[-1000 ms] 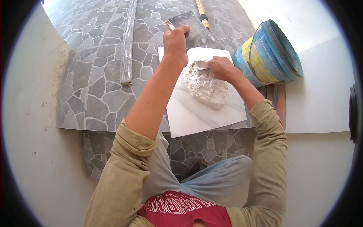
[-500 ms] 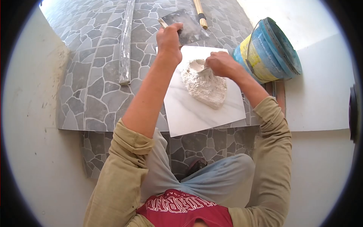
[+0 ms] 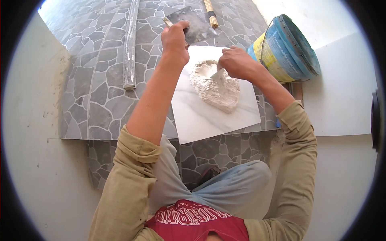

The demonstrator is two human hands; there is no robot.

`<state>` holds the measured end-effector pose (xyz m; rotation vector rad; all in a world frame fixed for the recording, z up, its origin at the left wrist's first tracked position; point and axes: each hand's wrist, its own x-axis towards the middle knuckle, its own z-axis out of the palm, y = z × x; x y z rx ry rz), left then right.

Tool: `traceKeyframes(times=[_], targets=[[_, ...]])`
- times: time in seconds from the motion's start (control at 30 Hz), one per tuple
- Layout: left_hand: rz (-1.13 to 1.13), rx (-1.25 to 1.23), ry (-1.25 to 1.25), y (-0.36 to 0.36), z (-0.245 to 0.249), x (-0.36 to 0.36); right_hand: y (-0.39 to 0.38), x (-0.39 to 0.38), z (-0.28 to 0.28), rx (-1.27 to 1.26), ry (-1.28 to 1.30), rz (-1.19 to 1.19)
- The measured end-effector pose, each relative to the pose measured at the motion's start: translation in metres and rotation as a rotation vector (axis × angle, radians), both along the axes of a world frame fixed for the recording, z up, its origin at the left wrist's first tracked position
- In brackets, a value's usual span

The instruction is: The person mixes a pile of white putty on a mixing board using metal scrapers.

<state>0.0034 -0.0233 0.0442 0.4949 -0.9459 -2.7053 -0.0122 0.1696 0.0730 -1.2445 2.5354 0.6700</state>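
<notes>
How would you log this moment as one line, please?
left hand: grips trowel | right hand: scraper in mortar pile | white tile beneath | bucket tipped

left hand (image 3: 175, 40): way out front, curled into a tight fist, knuckles up, bare forearm stretched straight ahead | right hand (image 3: 237, 62): just beside it, a bit nearer, fingers pinched closed, wrist dipped, elbow cocked outward | both olive cloth sleeves shoved up near the elbows
</notes>
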Motion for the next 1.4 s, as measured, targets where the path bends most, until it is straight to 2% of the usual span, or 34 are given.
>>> traceKeyframes(times=[0.07, 0.13, 0.2, 0.23, 0.3, 0.4, 0.47, 0.5, 0.63, 0.8, 0.9, 1.07, 1.13, 1.17, 1.2, 1.27, 1.33, 1.4], targets=[[0.009, 0.007, 0.004, -0.002, -0.003, 0.002, -0.001, 0.014, 0.006, -0.162, -0.028, 0.078], [-0.001, -0.011, 0.0, 0.001, -0.003, 0.0, 0.001, 0.025, -0.013, -0.206, -0.041, 0.198], [-0.003, -0.02, -0.014, 0.003, -0.003, 0.003, 0.002, 0.036, -0.034, -0.014, 0.032, 0.249], [-0.003, -0.028, -0.029, 0.003, -0.003, 0.004, 0.01, 0.036, -0.044, -0.063, 0.04, 0.308], [-0.004, -0.028, -0.017, -0.001, -0.005, 0.002, 0.023, 0.022, -0.046, -0.053, 0.046, 0.299], [0.003, -0.017, -0.008, -0.002, -0.003, -0.001, 0.011, 0.021, -0.008, 0.009, 0.041, 0.26], [0.018, -0.011, -0.018, -0.001, -0.003, -0.001, 0.001, 0.028, 0.008, -0.113, 0.036, 0.18], [0.013, -0.007, -0.003, 0.0, -0.004, -0.001, 0.001, 0.028, 0.003, -0.234, 0.02, 0.238], [-0.004, -0.007, 0.012, 0.001, -0.008, -0.001, -0.002, 0.027, -0.05, -0.206, 0.093, 0.356], [0.016, -0.017, -0.016, -0.006, -0.003, -0.001, 0.004, 0.016, -0.019, -0.041, 0.014, 0.254], [0.016, 0.02, -0.019, -0.004, -0.005, -0.004, 0.001, 0.008, -0.016, -0.35, 0.015, 0.254], [0.011, 0.018, -0.085, 0.0, -0.002, 0.001, 0.003, 0.009, -0.049, -0.17, 0.089, 0.298], [0.002, -0.001, -0.091, -0.002, -0.006, -0.001, 0.019, 0.004, -0.031, -0.113, -0.052, 0.056], [-0.014, 0.01, -0.095, -0.002, -0.008, -0.001, 0.022, 0.015, 0.003, -0.122, -0.092, -0.097], [-0.017, 0.003, -0.089, -0.003, -0.006, -0.001, 0.031, 0.017, 0.017, -0.108, -0.09, -0.113], [-0.022, 0.007, -0.082, 0.0, -0.001, -0.002, 0.051, 0.014, 0.034, -0.138, -0.115, -0.346], [-0.043, -0.019, -0.051, 0.003, -0.002, 0.004, 0.08, -0.001, 0.015, -0.163, -0.169, -0.389], [-0.052, -0.011, -0.051, 0.008, -0.002, 0.005, 0.096, -0.008, -0.006, -0.173, -0.186, -0.536]])
